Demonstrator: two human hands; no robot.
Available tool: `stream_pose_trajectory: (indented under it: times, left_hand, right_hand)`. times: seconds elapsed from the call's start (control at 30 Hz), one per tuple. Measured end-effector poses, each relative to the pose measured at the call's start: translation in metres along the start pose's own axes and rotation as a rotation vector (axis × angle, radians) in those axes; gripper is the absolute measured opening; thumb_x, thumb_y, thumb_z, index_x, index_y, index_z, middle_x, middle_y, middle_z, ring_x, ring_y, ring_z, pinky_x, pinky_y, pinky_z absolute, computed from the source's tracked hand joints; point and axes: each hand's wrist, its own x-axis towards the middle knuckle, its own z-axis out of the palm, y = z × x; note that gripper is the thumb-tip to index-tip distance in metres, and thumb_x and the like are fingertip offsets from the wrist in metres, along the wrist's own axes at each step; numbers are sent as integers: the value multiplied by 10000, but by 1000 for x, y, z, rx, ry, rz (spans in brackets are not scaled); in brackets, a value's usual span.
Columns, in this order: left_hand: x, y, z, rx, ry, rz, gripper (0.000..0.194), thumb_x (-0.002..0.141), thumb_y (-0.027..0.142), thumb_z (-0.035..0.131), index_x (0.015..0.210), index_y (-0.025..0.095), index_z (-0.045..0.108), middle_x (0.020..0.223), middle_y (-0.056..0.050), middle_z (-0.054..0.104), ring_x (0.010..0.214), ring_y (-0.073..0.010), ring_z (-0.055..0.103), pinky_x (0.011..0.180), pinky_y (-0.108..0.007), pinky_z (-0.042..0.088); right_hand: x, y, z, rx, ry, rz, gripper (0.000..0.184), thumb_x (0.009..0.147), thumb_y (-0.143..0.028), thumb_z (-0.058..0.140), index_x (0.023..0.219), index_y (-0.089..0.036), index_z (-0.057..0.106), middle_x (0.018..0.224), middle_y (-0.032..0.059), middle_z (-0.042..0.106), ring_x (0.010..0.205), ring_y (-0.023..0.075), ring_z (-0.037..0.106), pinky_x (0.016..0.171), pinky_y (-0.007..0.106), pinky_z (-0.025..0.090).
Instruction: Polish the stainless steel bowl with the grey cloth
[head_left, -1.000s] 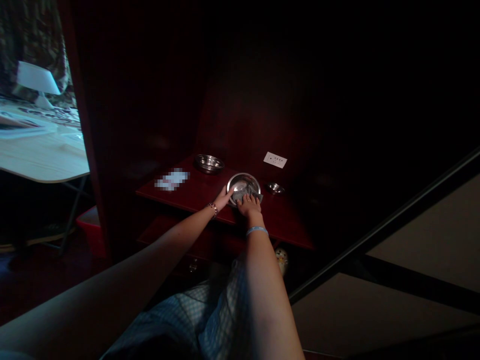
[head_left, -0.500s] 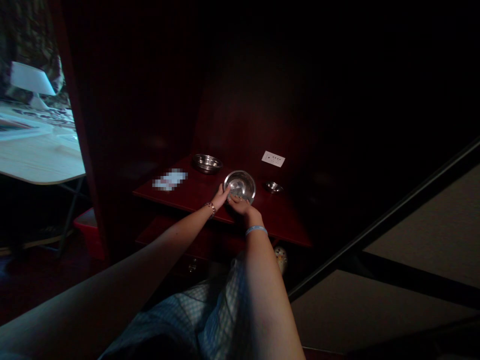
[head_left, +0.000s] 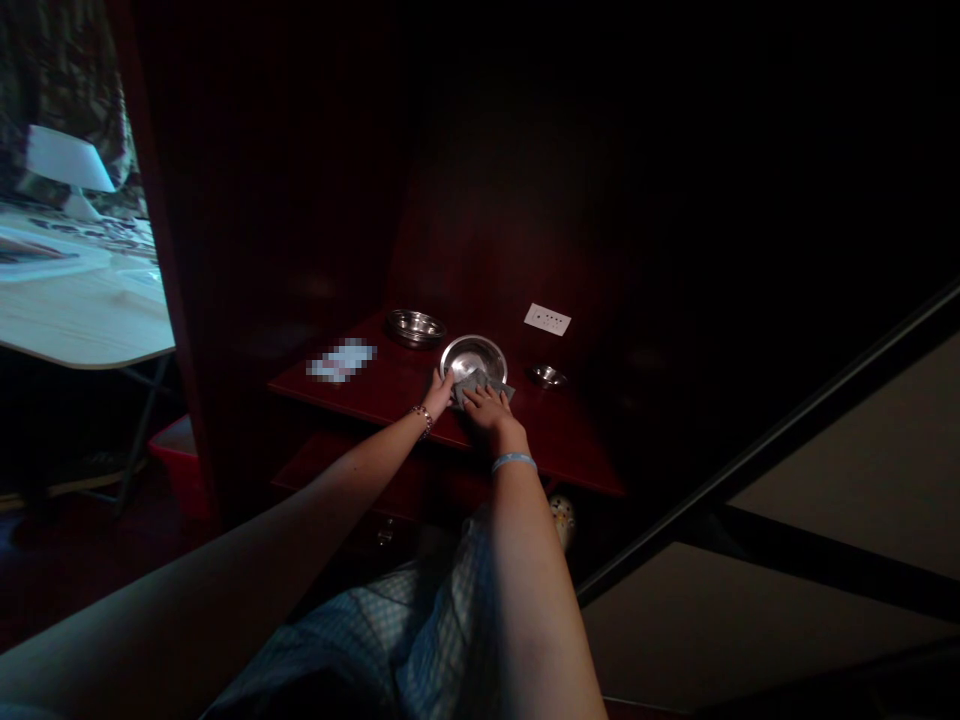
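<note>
A shiny metal bowl (head_left: 471, 350) is tilted toward me above the front part of the dark red desk (head_left: 367, 395). My left hand (head_left: 440, 392) is closed on the bowl's left rim, thumb at the edge. A grey cloth (head_left: 478, 380) lies over the near right rim, partly inside the bowl. My right hand (head_left: 491, 412) presses this cloth against the rim, its fingers on top and the thumb side hidden. A small metal bowl (head_left: 547, 376) sits to the right, and stacked metal dishes (head_left: 415, 327) stand behind on the left.
A blurred-out pale item (head_left: 342, 361) lies on the desk's left side. On the back wall is a white socket plate (head_left: 547, 319). Dark side panels enclose the desk. A red bin (head_left: 180, 465) stands at left, near a light table (head_left: 90, 315) with a white lamp (head_left: 69, 160).
The bowl has shifted slightly left and up. More of the grey cloth shows over its near rim, under my right hand's fingers. My left hand keeps its hold.
</note>
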Motion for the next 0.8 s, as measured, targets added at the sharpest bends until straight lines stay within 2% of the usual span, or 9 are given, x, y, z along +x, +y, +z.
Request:
stream_pose_trajectory:
  times: [0.13,0.3,0.43,0.5,0.67,0.8]
  left_hand:
    - [-5,8,3,-48,34,-80,516,963,416,406,1431,244,272,1346,-152,547,1064,-196,630,776,-315,561]
    - [-7,13,4,-74,52,-99,574,962,389,404,1477,220,216,1351,-172,532,1049,-205,637,781,-335,576]
    - [-7,12,3,-84,69,-72,635,952,403,408,1509,228,158,1399,-181,492,1074,-220,631,781,-333,579]
    - [-7,11,3,-78,68,-59,658,947,419,414,1517,233,143,1424,-182,473,1097,-227,624,781,-327,577]
    - [-4,8,1,-48,48,-70,686,943,467,423,1512,225,126,1470,-187,435,1100,-212,629,778,-297,566]
    - [-1,6,1,-56,52,-62,710,930,492,452,1505,222,135,1396,-176,523,1093,-216,632,800,-318,562]
  right_hand:
    - [-5,4,-3,-24,105,-14,460,990,-340,287,1405,-289,480,1557,15,352,1478,213,188,1200,445,71]
    - [-10,6,-6,-58,270,-40,440,918,-178,356,1279,-251,597,1461,24,479,1400,217,299,1168,385,173]
    - [-13,1,-12,-35,384,8,417,897,-185,370,1232,-217,615,1431,70,477,1309,263,366,1071,373,327]
    - [-16,-3,-16,3,422,51,402,900,-217,372,1228,-202,605,1411,102,482,1283,285,383,1044,384,358]
    - [-12,-9,-20,226,374,186,417,944,-289,305,1279,-184,531,1284,140,585,1180,285,526,1000,396,425]
    - [-2,-6,-19,410,214,199,462,967,-366,266,1263,-148,546,1165,153,653,1072,264,624,932,370,488]
